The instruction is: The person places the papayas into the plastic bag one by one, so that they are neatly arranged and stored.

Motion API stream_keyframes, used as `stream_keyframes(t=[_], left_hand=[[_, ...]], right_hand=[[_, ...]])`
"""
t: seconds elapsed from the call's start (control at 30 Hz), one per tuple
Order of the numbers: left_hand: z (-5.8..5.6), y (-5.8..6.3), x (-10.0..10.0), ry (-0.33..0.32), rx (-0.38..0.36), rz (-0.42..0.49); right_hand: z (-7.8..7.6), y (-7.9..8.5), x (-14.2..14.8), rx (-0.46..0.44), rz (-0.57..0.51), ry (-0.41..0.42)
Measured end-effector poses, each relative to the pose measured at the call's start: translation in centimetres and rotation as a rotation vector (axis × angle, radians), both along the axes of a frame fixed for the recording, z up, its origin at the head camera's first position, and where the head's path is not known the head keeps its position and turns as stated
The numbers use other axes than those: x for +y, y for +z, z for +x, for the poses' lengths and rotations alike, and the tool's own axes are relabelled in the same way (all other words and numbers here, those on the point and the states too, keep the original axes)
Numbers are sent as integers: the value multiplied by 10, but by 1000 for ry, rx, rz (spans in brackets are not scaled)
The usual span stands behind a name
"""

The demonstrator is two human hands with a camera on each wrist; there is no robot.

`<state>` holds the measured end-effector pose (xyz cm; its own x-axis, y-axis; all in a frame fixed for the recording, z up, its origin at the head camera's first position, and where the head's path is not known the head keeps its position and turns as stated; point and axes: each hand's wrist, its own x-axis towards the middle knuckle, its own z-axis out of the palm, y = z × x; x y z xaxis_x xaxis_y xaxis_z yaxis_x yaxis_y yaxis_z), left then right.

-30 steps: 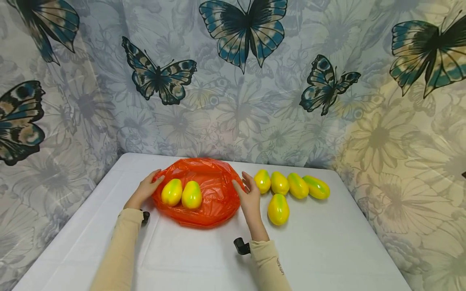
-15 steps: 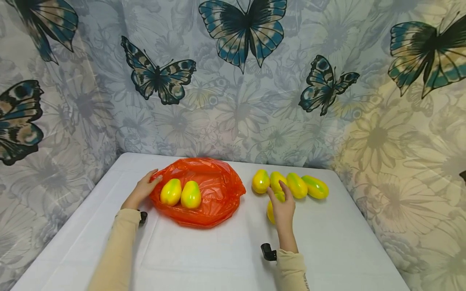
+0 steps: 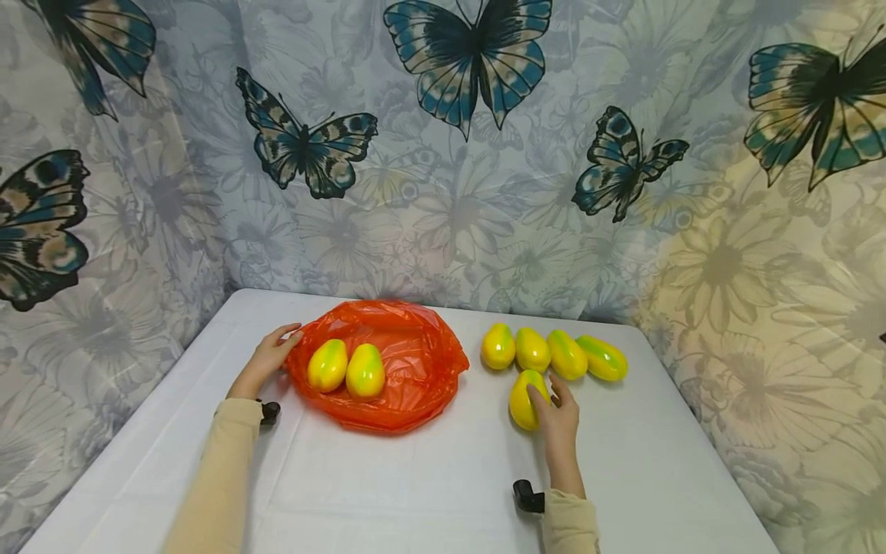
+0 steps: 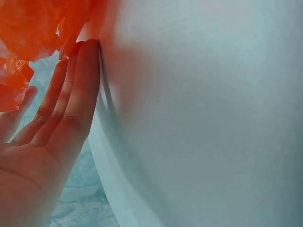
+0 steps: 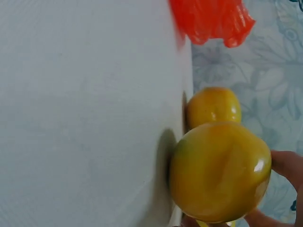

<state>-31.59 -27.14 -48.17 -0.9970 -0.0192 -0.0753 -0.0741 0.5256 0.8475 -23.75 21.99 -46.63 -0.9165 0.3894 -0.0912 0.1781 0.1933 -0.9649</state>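
Note:
An orange-red plastic bag [image 3: 415, 385] lies spread on the table, its mouth gaping. Two glossy yellow-green fruits, shaped like papayas or mangoes, sit in it: a left fruit [image 3: 328, 366] and a right fruit [image 3: 364, 372]. My left hand [image 3: 266, 360] is at the bag's left edge, its fingers fairly straight and touching the plastic in the left wrist view [image 4: 52, 123]. To the right of the bag, my right hand [image 3: 559, 419] grips a similar yellow-green fruit [image 3: 524, 402], thumb on one side and fingers round the other. That fruit fills much of the right wrist view [image 5: 220, 172].
Behind the gripped fruit, several more yellow-green fruits [image 3: 531, 350] stand in a row on the white-covered table [image 3: 388, 492]. A butterfly-patterned cloth [image 3: 471, 200] hangs close behind and at both sides. Black wrist cameras [image 3: 529, 496] stick out from the cuffs.
My right hand has left the bag's right edge, moved right and taken hold of the front fruit. My left hand stays at the bag's left edge, its fingers slightly loosened.

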Motion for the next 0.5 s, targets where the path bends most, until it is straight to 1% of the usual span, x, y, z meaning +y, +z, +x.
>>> stream_keyframes(t=[0.1, 0.2, 0.33, 0.5], left_hand=[[-1, -2, -1, 7, 1, 26], [0, -2, -1, 5, 2, 23], [2, 0, 1, 9, -10, 29], [4, 2, 3, 11, -10, 28]], right_hand=[[0, -3, 1, -19, -29, 5], [-1, -4, 1, -30, -17, 5], [-1, -5, 0, -29, -1, 10], [-1, -5, -2, -47, -13, 11]])
